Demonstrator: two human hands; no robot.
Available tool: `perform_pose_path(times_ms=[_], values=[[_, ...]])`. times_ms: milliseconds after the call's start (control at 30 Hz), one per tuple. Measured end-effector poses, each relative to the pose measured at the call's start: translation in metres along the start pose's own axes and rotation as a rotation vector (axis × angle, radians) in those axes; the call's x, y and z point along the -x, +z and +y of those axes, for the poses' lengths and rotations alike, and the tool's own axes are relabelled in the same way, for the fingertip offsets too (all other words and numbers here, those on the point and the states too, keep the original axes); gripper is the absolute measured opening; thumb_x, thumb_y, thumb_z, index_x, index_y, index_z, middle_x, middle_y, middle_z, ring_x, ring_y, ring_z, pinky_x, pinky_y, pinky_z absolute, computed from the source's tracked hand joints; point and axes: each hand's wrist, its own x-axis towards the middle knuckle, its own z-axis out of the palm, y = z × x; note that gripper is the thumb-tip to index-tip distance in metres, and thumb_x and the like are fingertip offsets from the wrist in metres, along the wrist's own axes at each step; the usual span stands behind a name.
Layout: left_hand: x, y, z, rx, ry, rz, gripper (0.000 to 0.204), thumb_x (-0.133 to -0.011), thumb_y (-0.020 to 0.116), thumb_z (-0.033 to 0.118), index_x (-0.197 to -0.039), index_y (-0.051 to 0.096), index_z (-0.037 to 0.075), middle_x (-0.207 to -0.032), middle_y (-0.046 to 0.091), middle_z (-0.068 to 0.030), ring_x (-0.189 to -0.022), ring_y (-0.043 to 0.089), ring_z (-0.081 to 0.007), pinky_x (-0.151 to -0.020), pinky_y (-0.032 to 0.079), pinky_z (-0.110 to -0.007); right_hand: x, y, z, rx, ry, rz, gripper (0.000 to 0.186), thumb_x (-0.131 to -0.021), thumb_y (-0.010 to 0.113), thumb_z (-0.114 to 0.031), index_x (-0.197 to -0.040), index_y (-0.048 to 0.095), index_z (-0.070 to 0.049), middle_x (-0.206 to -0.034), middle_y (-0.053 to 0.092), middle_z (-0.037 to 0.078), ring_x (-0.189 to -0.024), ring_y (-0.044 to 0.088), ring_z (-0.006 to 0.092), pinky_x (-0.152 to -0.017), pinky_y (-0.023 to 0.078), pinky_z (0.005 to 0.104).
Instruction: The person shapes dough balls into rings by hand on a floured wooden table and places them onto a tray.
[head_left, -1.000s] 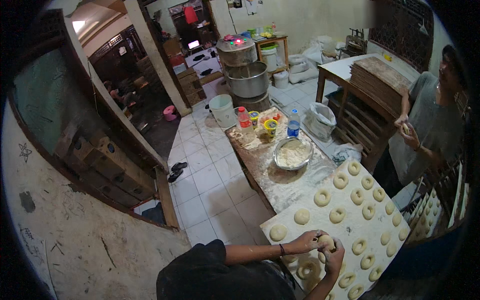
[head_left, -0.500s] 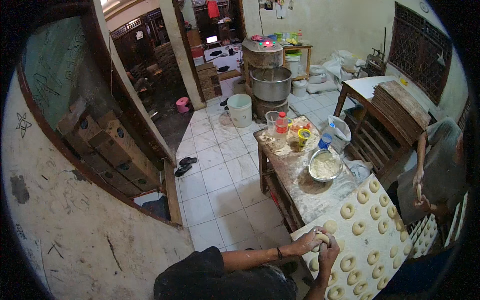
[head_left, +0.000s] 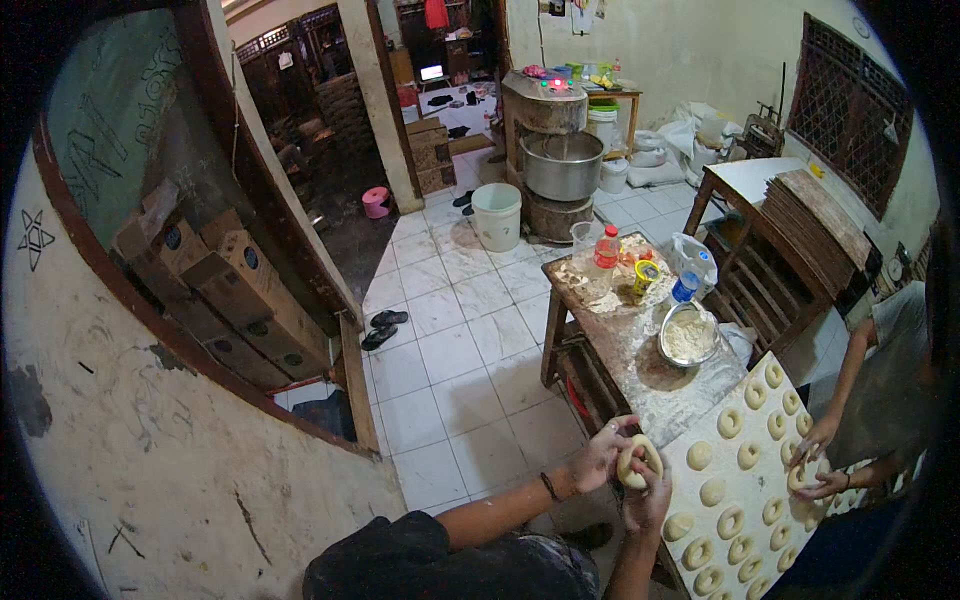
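A pale dough ring (head_left: 651, 458) is held up between my two hands at the left edge of a floured board (head_left: 690, 480). My left hand (head_left: 605, 452) grips its far left side, fingers curled at the ring. From below, my right hand (head_left: 648, 497) closes around its lower part. The ring's hole shows as a narrow oval. On the board sit several shaped dough rings (head_left: 730, 520) and a few round dough pieces without holes, such as one dough ball (head_left: 700, 456) close to my hands.
Across the board, a co-worker's hands (head_left: 822, 484) handle another dough ring. Beyond lies a floury wooden table (head_left: 640, 380) with a metal bowl of flour (head_left: 688, 335), a red-capped bottle (head_left: 607, 247) and a yellow tub (head_left: 645, 277). Farther back stand a white bucket (head_left: 497, 217) and a dough mixer (head_left: 560, 165).
My hands have lifted the dough ring and moved left, off the board; its hole now faces into view. The co-worker's hands have come down to the board's edge. The whole view has shifted.
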Motion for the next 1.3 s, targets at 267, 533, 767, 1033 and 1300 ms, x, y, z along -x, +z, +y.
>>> perform_pose_path(times_ms=[267,533,767,1033,1300], values=[[0.014,-0.003,0.021,-0.171,-0.013,-0.208,0.055,-0.092,0.037,0.033,-0.137,0.023,0.004,-0.083,0.06,-0.0099,-0.063,0.057,-0.0169,-0.061,0.049,-0.029,0.022,0.005,-0.011,-0.427,0.47,-0.451,0.041,-0.092,0.039,-0.034,-0.127,0.036,-0.012,-0.082,0.056,0.009,-0.04,0.045,0.01,-0.035,0.043,0.0225],[0.004,-0.067,-0.047,-0.777,-0.187,-0.335,0.046,-0.092,0.031,0.051,-0.112,0.045,0.012,-0.066,0.049,0.0035,-0.051,0.046,-0.0061,-0.041,0.037,-0.022,-0.004,-0.019,-0.013,1.22,-0.515,-0.622,0.044,-0.089,0.039,-0.019,-0.13,0.036,-0.003,-0.074,0.058,0.012,-0.063,0.056,0.0205,-0.061,0.045,0.0311],[-0.024,-0.015,-0.014,-0.448,-0.287,-0.343,0.041,-0.092,0.041,0.043,-0.117,0.041,0.01,-0.08,0.047,0.0015,-0.056,0.041,-0.0038,-0.044,0.034,-0.018,-0.008,-0.027,-0.078,0.676,0.122,-0.517,0.057,-0.091,0.037,-0.032,-0.138,0.021,-0.004,-0.072,0.058,0.009,-0.05,0.051,0.0115,-0.041,0.04,0.0245],[-0.084,0.029,-0.039,-0.016,-0.46,-0.227,0.057,-0.087,0.046,0.034,-0.133,0.028,0.006,-0.08,0.052,-0.0058,-0.055,0.044,-0.0066,-0.042,0.033,-0.017,-0.024,-0.085,-0.091,-0.411,0.128,-0.389,0.066,-0.086,0.044,-0.045,-0.134,0.025,-0.004,-0.061,0.05,0.005,-0.04,0.034,0.0071,-0.035,0.029,0.0203],[-0.151,0.057,-0.182,0.289,-0.491,0.297,0.028,-0.086,0.046,0.031,-0.091,0.054,0.004,-0.048,0.037,0.0018,-0.041,0.033,-0.0105,-0.041,0.031,-0.021,-0.036,-0.16,-0.119,-0.546,-0.246,0.546,0.021,-0.088,0.054,-0.022,-0.106,0.047,-0.014,-0.056,0.034,-0.003,-0.042,0.031,0.0062,-0.036,0.026,0.0214]])
